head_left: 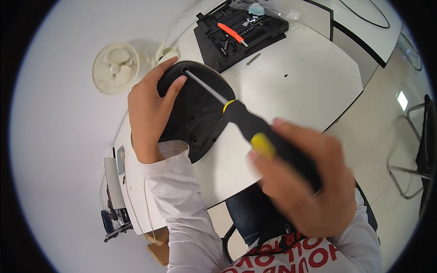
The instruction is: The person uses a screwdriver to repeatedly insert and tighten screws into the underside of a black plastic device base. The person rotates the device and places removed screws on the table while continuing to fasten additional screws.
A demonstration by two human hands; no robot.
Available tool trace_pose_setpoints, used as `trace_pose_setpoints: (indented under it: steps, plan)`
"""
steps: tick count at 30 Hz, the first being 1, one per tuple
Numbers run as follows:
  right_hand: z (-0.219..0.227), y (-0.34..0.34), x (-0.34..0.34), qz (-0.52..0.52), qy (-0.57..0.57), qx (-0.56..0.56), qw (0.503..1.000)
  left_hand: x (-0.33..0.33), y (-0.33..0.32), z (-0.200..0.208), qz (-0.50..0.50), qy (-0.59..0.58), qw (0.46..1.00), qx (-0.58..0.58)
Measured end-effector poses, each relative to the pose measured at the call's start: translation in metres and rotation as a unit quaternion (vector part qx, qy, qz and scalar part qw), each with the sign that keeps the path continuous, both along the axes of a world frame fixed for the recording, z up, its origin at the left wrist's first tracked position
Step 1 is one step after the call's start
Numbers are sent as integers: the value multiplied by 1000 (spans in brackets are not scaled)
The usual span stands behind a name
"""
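My right hand [314,182] is wrapped round the black and yellow handle of a screwdriver [248,119]. The long metal shaft slants up and left, and its tip sits in a hole near the top edge of a black rounded plastic part [200,104]. With my left hand [152,104] I grip that part by its upper left rim, thumb on its face close to the tip and fingers behind. Several other holes and a curved ridge show on its lower half. The part is tilted up from the white table. My right hand is slightly blurred.
At the back, an open black tool case [241,34] holds an orange-handled tool [231,33] and several small bits. A loose metal bit [253,59] lies on the white table [309,91] before it. A cream fan [116,68] is at the left. A chair [423,154] stands at the right.
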State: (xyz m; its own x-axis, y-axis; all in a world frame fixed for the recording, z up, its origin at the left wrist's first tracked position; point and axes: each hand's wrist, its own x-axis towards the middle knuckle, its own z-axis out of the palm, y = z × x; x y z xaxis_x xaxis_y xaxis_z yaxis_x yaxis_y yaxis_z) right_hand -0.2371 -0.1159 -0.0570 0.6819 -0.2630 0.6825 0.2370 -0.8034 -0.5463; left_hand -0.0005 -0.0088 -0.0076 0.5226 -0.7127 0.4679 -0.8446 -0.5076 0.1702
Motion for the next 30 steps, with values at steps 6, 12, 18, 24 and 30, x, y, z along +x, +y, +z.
trace_pose_setpoints:
  steps: [6,12,18,24,30]
  plan:
    - [-3,-13,1,-16,-26,5,1000,0,-3,0,-16,-20,1000,-7]
    - [-2,-4,2,-29,-42,-6,999,-3,-1,-1,12,-69,997,24]
    - [-2,-17,5,-78,-35,-24,996,-11,4,-5,-72,-273,959,-18]
    - [-1,-9,10,-57,-54,8,997,-73,-14,-40,-233,-191,939,-168]
    - [3,-6,3,-24,-9,-7,1000,-67,-14,-44,-293,-214,892,-269]
